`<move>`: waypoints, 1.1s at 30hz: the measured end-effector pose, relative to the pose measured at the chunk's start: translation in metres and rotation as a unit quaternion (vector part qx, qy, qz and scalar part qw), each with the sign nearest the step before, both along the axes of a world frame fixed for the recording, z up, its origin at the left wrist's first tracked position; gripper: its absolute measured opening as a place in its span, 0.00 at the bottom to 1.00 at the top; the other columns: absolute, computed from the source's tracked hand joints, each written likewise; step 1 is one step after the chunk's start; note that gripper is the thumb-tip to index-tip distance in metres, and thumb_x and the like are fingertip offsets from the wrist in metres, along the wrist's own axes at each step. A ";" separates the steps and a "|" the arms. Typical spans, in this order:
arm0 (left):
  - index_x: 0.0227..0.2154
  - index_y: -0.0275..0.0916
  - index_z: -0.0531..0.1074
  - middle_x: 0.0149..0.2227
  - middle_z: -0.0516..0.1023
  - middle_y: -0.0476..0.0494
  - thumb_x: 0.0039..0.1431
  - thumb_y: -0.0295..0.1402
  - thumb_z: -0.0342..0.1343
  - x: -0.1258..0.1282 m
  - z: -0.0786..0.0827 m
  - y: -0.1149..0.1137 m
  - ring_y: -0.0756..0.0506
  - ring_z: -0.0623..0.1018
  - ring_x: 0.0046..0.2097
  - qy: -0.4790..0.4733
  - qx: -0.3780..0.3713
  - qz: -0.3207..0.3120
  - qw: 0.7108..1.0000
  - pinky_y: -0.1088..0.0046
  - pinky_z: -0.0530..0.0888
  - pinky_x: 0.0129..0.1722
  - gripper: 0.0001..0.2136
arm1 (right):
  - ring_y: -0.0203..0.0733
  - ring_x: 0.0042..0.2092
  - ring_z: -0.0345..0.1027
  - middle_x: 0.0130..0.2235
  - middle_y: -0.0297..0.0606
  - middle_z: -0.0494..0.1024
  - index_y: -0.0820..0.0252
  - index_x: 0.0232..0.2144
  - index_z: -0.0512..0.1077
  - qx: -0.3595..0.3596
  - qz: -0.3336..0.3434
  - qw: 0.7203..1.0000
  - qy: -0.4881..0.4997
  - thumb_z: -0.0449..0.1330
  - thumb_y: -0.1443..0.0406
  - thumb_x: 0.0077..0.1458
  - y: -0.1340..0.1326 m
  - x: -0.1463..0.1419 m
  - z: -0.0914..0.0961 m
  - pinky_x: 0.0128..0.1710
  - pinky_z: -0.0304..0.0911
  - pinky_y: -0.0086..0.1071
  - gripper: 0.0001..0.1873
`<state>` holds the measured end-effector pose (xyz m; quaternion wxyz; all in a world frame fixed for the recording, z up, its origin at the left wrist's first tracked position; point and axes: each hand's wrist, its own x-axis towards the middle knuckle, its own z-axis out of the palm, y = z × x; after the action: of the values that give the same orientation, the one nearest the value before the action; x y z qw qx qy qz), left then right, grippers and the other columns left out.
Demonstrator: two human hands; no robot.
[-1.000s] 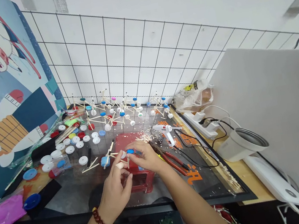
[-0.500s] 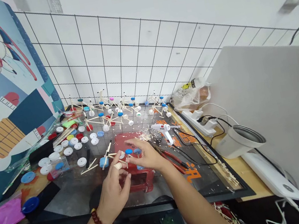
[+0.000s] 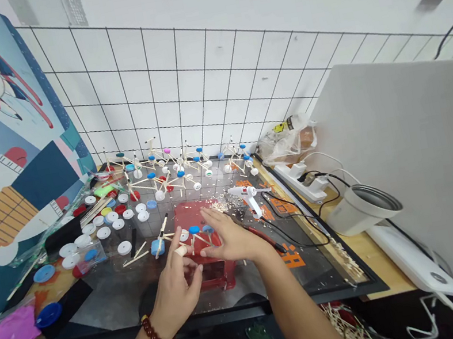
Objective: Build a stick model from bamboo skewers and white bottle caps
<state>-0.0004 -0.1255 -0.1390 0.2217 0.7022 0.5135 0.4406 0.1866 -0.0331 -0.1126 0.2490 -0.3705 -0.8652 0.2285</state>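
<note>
On a small red stool stands a little model of wooden sticks and bottle caps, its blue cap on top and a white cap at its left. My left hand is at the model's near left side, fingers apart, a pale band around one finger; whether a fingertip touches the model is unclear. At the right side my right hand is spread, partly hiding another blue cap. Left of the stool, dark-tipped sticks stand by a light blue block.
Several finished stick-and-cap models line the back. Loose white caps lie at left. A white glue gun, red-handled pliers and a black cable are at right. Beyond them are a power strip and a white can.
My right hand has drawn slightly right, its thumb and fingers wider apart. My left hand stays near the model, with thumb and fingers a little more spread. The view has shifted slightly.
</note>
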 end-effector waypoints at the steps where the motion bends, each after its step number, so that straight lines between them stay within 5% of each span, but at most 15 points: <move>1: 0.46 0.41 0.62 0.70 0.46 0.29 0.62 0.28 0.50 0.000 0.000 0.000 0.50 0.79 0.34 0.007 0.004 -0.002 1.000 0.65 0.78 0.38 0.10 | 0.60 0.70 0.40 0.69 0.53 0.50 0.60 0.68 0.47 0.001 -0.010 1.000 -0.010 0.66 0.56 0.51 -0.008 0.000 -0.005 0.65 0.44 0.60 0.50; 6: 0.44 0.41 0.64 0.69 0.49 0.30 0.62 0.28 0.48 0.000 -0.001 0.001 0.46 0.80 0.39 0.045 0.029 0.020 0.998 0.65 0.78 0.38 0.09 | 0.54 0.71 0.25 0.71 0.44 0.32 0.53 0.69 0.28 0.016 -0.111 0.994 -0.011 0.53 0.74 0.54 -0.056 -0.012 -0.034 0.66 0.40 0.60 0.50; 13: 0.47 0.41 0.65 0.69 0.51 0.32 0.62 0.29 0.49 0.000 -0.001 0.002 0.45 0.80 0.43 0.060 0.030 0.022 0.998 0.64 0.79 0.40 0.11 | 0.58 0.71 0.18 0.71 0.39 0.22 0.51 0.69 0.27 0.023 -0.126 0.992 0.016 0.53 0.71 0.54 -0.072 -0.028 -0.027 0.65 0.34 0.65 0.50; 21: 0.48 0.41 0.63 0.69 0.50 0.32 0.61 0.26 0.49 -0.001 0.000 0.004 0.37 0.66 0.63 0.084 0.038 0.016 0.996 0.56 0.74 0.54 0.13 | 0.57 0.71 0.21 0.71 0.40 0.26 0.51 0.69 0.30 0.038 -0.116 0.992 0.018 0.52 0.70 0.55 -0.071 -0.030 -0.023 0.65 0.35 0.64 0.47; 33: 0.48 0.39 0.63 0.66 0.58 0.31 0.60 0.23 0.49 -0.001 0.001 0.005 0.39 0.59 0.67 0.110 0.090 0.015 0.990 0.54 0.66 0.62 0.14 | 0.54 0.71 0.21 0.71 0.41 0.27 0.54 0.69 0.32 0.016 -0.104 0.994 -0.012 0.49 0.69 0.57 -0.073 -0.031 -0.022 0.66 0.32 0.62 0.44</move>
<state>-0.0015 -0.1204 -0.1385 0.0929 0.7560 0.5032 0.4083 0.1552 -0.1057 -0.1343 0.2672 -0.4571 -0.8284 0.1828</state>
